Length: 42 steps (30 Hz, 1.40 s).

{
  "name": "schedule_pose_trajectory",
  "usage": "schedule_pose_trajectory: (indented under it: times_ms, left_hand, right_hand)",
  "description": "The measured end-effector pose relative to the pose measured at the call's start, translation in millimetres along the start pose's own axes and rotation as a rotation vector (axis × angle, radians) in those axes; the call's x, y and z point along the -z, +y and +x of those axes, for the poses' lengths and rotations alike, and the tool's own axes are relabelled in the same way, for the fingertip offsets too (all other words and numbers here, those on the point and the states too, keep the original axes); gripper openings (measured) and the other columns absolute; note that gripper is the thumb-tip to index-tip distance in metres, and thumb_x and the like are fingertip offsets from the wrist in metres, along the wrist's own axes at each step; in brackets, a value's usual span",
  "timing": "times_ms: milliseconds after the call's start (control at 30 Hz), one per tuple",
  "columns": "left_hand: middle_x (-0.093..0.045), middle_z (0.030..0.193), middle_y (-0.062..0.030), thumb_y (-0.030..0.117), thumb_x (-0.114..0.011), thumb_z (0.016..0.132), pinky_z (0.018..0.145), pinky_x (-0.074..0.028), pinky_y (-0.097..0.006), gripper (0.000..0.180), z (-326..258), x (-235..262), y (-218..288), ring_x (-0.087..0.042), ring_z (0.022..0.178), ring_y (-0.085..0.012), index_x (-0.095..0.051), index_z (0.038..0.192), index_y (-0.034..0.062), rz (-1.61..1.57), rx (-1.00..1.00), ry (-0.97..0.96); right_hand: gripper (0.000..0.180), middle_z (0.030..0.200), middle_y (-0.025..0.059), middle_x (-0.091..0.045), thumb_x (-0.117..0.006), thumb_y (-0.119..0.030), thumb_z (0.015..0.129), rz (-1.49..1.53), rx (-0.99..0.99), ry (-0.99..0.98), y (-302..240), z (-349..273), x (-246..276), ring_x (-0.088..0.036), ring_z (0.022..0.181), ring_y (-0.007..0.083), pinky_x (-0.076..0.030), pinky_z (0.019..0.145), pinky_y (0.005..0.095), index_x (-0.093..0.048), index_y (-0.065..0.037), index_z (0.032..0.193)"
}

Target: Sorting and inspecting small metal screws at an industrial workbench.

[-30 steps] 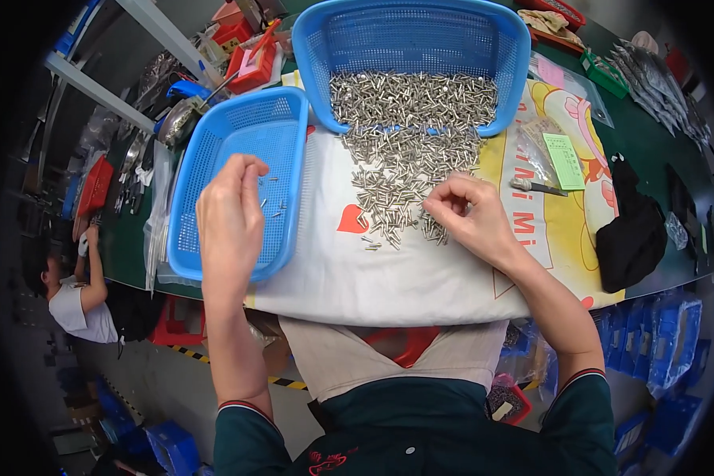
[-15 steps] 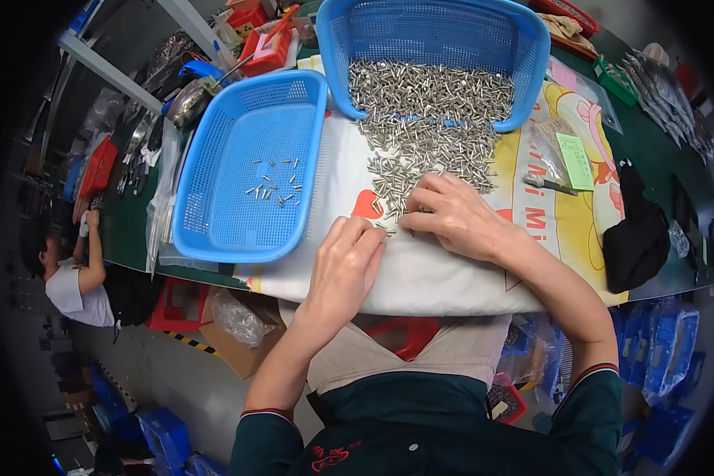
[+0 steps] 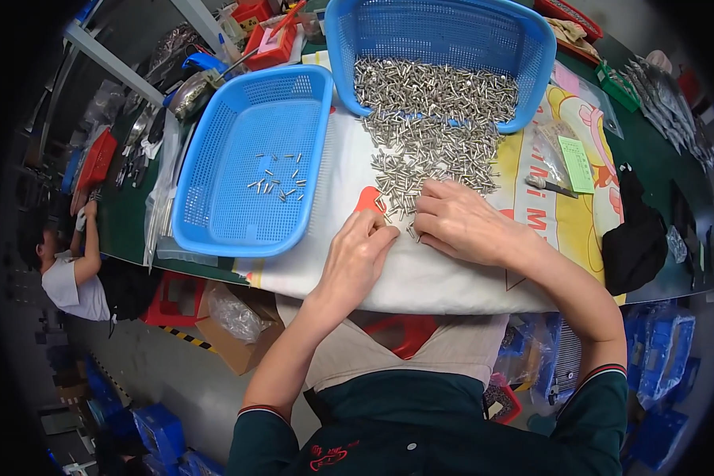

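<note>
A heap of small silvery metal pins [image 3: 432, 155] spills from a tilted blue basket [image 3: 444, 36] onto the cloth. My left hand [image 3: 355, 254] is closed at the near-left edge of the heap, thumb and fingers pressed together; whatever they hold is hidden. To its right, my right hand [image 3: 464, 224] curls over the near end of the heap with its fingers drawn in. A few pins show beside its fingertips, but its grip is covered by the hand. At the left, a shallow blue tray [image 3: 214, 159] contains several loose pins [image 3: 274, 184].
A printed white and yellow cloth [image 3: 452, 285] covers the table. Right of the heap lie a marker pen [image 3: 549, 186], a green slip [image 3: 575, 164] and a black cloth [image 3: 636, 238]. Red bins [image 3: 270, 44] stand at the back left. Another person [image 3: 75, 278] sits at far left.
My left fingertips have drawn in, and the pin seen beside them is out of sight. My right hand has shifted slightly nearer to me. The whole view has moved a little.
</note>
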<state>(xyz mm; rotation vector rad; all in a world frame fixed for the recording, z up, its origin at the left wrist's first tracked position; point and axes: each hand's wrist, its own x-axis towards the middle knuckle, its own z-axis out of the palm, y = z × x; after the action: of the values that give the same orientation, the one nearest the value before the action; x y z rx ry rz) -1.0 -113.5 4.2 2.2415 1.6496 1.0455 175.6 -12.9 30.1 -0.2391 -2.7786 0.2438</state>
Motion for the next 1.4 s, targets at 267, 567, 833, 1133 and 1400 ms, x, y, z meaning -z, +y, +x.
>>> schedule_pose_trajectory:
  times_ms: [267,567,833,1133,1400]
  left_hand:
    - [-0.054,0.075,-0.0087,-0.001,-0.067,0.069,0.061,-0.044,-0.036,0.011,-3,7,-3,-0.056,0.071,-0.0252,-0.061,0.078,0.0009,0.022,-0.008,-0.003]
    - [-0.056,0.072,-0.0093,-0.003,-0.066,0.069,0.058,-0.046,-0.034,0.011,-13,16,-2,-0.057,0.065,-0.0252,-0.059,0.078,-0.0006,0.024,0.040,0.032]
    - [-0.057,0.074,-0.0121,-0.007,-0.063,0.069,0.060,-0.045,-0.039,0.014,-17,19,2,-0.057,0.068,-0.0299,-0.058,0.080,0.0002,-0.033,0.060,0.117]
    - [-0.057,0.071,-0.0143,-0.003,-0.060,0.073,0.057,-0.043,-0.040,0.008,-1,-5,18,-0.056,0.062,-0.0305,-0.053,0.077,-0.0017,0.083,0.195,0.074]
    - [-0.051,0.068,-0.0171,-0.005,-0.055,0.069,0.059,-0.048,-0.041,0.007,0,-6,26,-0.056,0.065,-0.0330,-0.049,0.069,-0.0026,0.476,0.156,-0.120]
  right_hand:
    - [0.006,0.070,0.0049,-0.055,-0.057,-0.009,0.067,-0.248,0.111,-0.117,-10,5,1,-0.053,0.078,0.0204,-0.045,0.066,0.0318,-0.055,-0.004,0.064]
    - [0.011,0.067,0.0089,-0.048,-0.058,-0.008,0.064,-0.134,-0.017,0.012,-14,-3,-11,-0.053,0.068,0.0234,-0.046,0.057,0.0343,-0.047,-0.003,0.062]
    - [0.007,0.072,0.0103,-0.051,-0.055,-0.006,0.067,-0.042,0.020,0.045,-12,5,-3,-0.057,0.071,0.0238,-0.049,0.058,0.0353,-0.051,0.000,0.065]
    - [0.008,0.070,0.0085,-0.052,-0.056,-0.008,0.066,-0.057,0.082,0.005,-10,10,-9,-0.056,0.073,0.0219,-0.050,0.059,0.0333,-0.052,-0.001,0.063]
    - [0.011,0.068,0.0094,-0.048,-0.055,-0.007,0.066,-0.120,0.035,0.009,-18,-4,-9,-0.052,0.067,0.0233,-0.047,0.057,0.0337,-0.047,-0.001,0.062]
